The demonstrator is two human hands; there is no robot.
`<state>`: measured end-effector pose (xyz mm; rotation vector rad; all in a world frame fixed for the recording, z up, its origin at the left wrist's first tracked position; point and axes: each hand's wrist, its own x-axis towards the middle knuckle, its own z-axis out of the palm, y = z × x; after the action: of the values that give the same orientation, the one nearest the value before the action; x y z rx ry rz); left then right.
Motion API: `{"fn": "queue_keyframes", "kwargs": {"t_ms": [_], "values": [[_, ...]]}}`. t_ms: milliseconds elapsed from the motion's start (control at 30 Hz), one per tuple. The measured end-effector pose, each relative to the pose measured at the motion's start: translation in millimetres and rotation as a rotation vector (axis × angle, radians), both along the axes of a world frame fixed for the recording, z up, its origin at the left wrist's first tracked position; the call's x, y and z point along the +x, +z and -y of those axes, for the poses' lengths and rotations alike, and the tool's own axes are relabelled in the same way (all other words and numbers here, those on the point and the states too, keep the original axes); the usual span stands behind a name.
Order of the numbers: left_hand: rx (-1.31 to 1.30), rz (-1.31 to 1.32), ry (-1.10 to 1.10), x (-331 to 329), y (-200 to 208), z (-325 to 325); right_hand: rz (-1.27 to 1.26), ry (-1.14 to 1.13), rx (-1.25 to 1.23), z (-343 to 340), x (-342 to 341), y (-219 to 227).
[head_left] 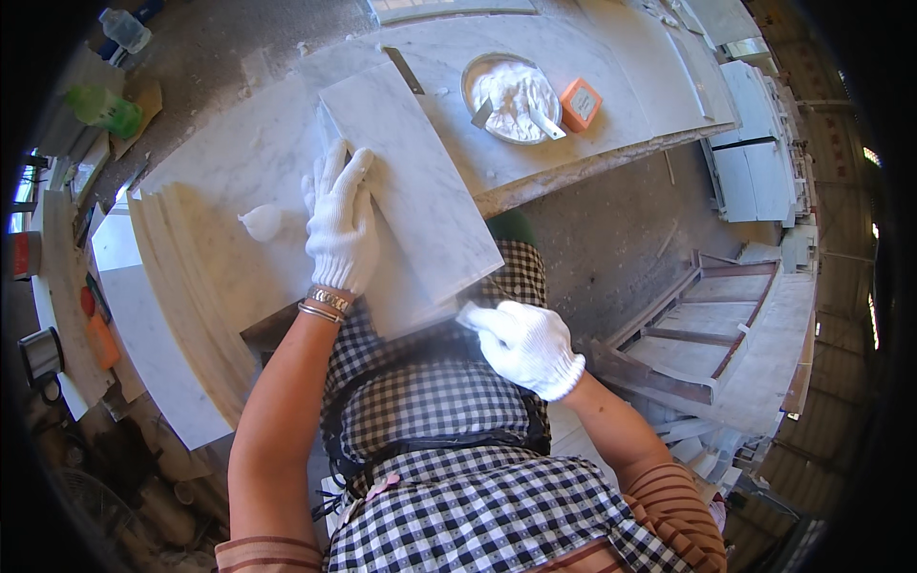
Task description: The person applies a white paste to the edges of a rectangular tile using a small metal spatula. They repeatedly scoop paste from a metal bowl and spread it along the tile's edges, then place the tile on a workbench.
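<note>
Two hands in white knitted gloves, and between them the long rectangular slab of grey-veined white marble point(420, 162), straight ahead of me on the feed. I read its long axis as slanting from far left down to near right, its near end hanging over the black-and-white checked apron point(420, 411). Left hand point(339, 224) first: fingers laid nearly straight, a little spread, resting along the slab's left long edge, wrapped around nothing I can make out. Right hand point(530, 349) now: curled closed, pinching a small pale block point(469, 316) that looks blurred to me. That hand is the closer one to the near end, just short of the slab's near right corner; whether block and stone touch, I can't tell. A second pale marble piece point(406, 277) shows beneath, to the near left. Out left of the left hand I see a rounded white lump point(260, 222) on the broad marble worktop point(224, 158). Far right, a round metal bowl point(465, 88) of white paste point(516, 86) with two flat blades in it, and an orange box point(581, 105) tight beside its right rim.
</note>
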<state>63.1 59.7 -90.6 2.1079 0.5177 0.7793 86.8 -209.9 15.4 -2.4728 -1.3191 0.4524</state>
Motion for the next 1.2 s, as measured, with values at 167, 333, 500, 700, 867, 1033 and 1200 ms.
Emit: {"fn": "queue_keyframes", "kwargs": {"t_ms": [167, 333, 500, 700, 867, 1033, 1200], "values": [[-0.028, 0.050, 0.023, 1.5, -3.4, 1.1, 0.098, -0.082, 0.249, -1.8, 1.7, -5.5], [0.053, 0.002, 0.010, 0.6, 1.6, 0.1, 0.270, -0.017, 0.156, -52.5, 32.9, -17.3], [0.107, -0.034, 0.000, 1.0, 10.7, -1.3, 0.217, -0.017, 0.042, -31.6, 12.9, -13.5], [0.232, -0.234, -0.178, -31.7, 38.7, 19.3, 0.040, -0.188, 0.225, 17.0, -2.7, -6.0], [0.399, -0.363, -0.613, -41.3, 69.1, 46.9, 0.052, -0.266, 0.286, 26.6, 3.1, -3.2], [0.465, -0.474, -0.464, 25.8, 74.4, 7.6, 0.020, -0.259, 0.262, 9.6, 15.6, 9.5], [0.287, -0.614, -0.079, 35.3, 59.1, -1.6, 0.120, -0.231, 0.302, -17.1, 37.3, -1.5]]}}
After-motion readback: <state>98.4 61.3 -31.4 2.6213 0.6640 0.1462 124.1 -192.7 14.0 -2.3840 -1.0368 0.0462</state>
